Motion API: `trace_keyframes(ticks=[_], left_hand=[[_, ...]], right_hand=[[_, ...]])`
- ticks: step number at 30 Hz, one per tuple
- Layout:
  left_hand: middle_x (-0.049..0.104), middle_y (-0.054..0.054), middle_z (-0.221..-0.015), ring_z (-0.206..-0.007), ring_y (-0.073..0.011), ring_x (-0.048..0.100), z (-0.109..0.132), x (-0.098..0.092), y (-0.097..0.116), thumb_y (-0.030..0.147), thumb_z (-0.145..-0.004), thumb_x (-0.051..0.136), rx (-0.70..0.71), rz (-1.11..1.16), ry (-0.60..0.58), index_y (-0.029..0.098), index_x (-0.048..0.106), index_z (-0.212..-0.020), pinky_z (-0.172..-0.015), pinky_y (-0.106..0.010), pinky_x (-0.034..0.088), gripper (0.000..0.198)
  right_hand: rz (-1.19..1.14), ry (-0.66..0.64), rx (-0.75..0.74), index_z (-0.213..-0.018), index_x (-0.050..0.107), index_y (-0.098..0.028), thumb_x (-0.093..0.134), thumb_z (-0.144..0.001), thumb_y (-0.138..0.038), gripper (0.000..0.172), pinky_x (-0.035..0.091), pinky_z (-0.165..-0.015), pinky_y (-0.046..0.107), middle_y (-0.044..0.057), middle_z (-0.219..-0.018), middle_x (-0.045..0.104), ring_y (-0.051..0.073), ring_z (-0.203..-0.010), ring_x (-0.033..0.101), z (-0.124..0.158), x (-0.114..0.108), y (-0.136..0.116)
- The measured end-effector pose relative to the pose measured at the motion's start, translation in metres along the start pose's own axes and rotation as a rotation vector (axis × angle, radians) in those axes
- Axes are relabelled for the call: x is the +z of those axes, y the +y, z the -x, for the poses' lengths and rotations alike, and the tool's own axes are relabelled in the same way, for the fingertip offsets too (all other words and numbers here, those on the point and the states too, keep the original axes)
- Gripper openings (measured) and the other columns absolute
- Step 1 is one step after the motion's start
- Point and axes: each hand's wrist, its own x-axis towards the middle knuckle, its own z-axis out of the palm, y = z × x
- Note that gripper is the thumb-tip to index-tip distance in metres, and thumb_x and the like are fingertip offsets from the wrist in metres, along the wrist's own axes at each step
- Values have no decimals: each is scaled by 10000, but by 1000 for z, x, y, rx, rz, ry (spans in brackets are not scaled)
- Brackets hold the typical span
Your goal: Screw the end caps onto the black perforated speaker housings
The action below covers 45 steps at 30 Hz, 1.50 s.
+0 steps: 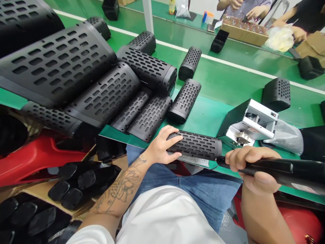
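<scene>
A black perforated housing [196, 144] lies on its side at the front edge of the green bench, slots facing up. My left hand [166, 145] grips its left end, fingers curled over the top and thumb along the near side. My right hand [254, 166] is wrapped around a black electric screwdriver [284, 169], held level. Its tip meets the housing's right end near the lower corner. Whether a screw sits at the tip is too small to tell. Just behind the screwdriver stands a silver and black screw feeder [250, 123].
Several black perforated housings [106, 91] are stacked at the left, and others stand across the green bench [215, 108]. A clear plastic bag [286, 137] lies right of the feeder. Boxes of black parts [76, 183] sit below left, by a red stool [38, 156]. Co-workers' hands [243, 10] work opposite.
</scene>
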Motion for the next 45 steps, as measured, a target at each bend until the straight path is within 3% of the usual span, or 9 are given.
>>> trace_keyframes(ticks=[3, 8, 16, 26, 32, 35, 38, 42, 45], left_hand=[[642, -222, -1485, -1390, -410, 647, 0, 0, -2, 455, -990, 865, 22, -1, -4, 232, 662, -1561, -1198, -688, 590, 646], [653, -215, -1460, -1363, -405, 647, -2, -2, -6, 459, -978, 874, 57, -10, -13, 245, 663, -1573, -1173, -684, 601, 667], [637, -227, -1481, -1383, -409, 628, -3, -3, -8, 493, -1020, 840, 90, -56, -38, 245, 637, -1601, -1163, -692, 611, 664], [655, -226, -1514, -1415, -416, 633, -1, -3, -13, 490, -980, 890, 69, -16, -57, 259, 680, -1567, -1195, -711, 581, 665], [684, -214, -1492, -1384, -399, 675, 4, 0, -1, 521, -998, 887, 30, -52, 2, 256, 687, -1565, -1191, -690, 600, 657], [663, -223, -1509, -1392, -407, 674, 14, 6, 10, 510, -1003, 888, 15, -91, 72, 257, 640, -1615, -1190, -686, 602, 707], [603, -252, -1610, -1490, -445, 632, 27, 11, 12, 514, -996, 886, -50, -80, 74, 254, 571, -1693, -1239, -720, 564, 808], [391, -322, -1826, -1688, -504, 479, 41, 11, 3, 515, -946, 923, -215, 83, -28, 234, 300, -1860, -1315, -752, 498, 1142], [390, -308, -1832, -1704, -498, 471, 46, 12, -3, 492, -877, 976, -283, 156, -88, 247, 194, -1892, -1348, -733, 481, 1305]], right_hand=[[-21, -99, -48, -1117, 868, -233, 868, -909, -368, 248, 582, -512, 355, 3, -671, 700, 173, -489, 637, 1, -3, 4], [-51, -243, -94, -1043, 792, -196, 837, -918, -302, 170, 589, -514, 334, 8, -659, 686, 169, -488, 643, -6, -6, 10], [-59, -303, -119, -1226, 824, -182, 826, -977, -290, 271, 584, -537, 301, 4, -700, 677, 140, -521, 635, -10, -4, 11], [-75, -286, -75, -1041, 769, -209, 854, -940, -287, 154, 541, -499, 276, -24, -639, 639, 125, -462, 589, -6, 4, 17], [27, 37, -79, -954, 850, -250, 919, -874, -429, 207, 584, -466, 354, -22, -590, 656, 170, -405, 589, -10, -15, -9], [163, 348, -255, -884, 807, -255, 877, -832, -467, 229, 530, -395, 340, -50, -524, 598, 168, -346, 509, -30, -44, -20], [337, 644, -355, -815, 718, -235, 809, -717, -342, 171, 526, -403, 322, -57, -520, 600, 161, -375, 514, -54, -66, -13], [398, 680, -265, -733, 660, -218, 734, -703, -239, 82, 536, -424, 331, -43, -534, 610, 161, -391, 540, -63, -76, 9], [407, 653, -216, -723, 656, -220, 754, -738, -192, 102, 573, -476, 352, -25, -560, 630, 173, -425, 579, -55, -76, 16]])
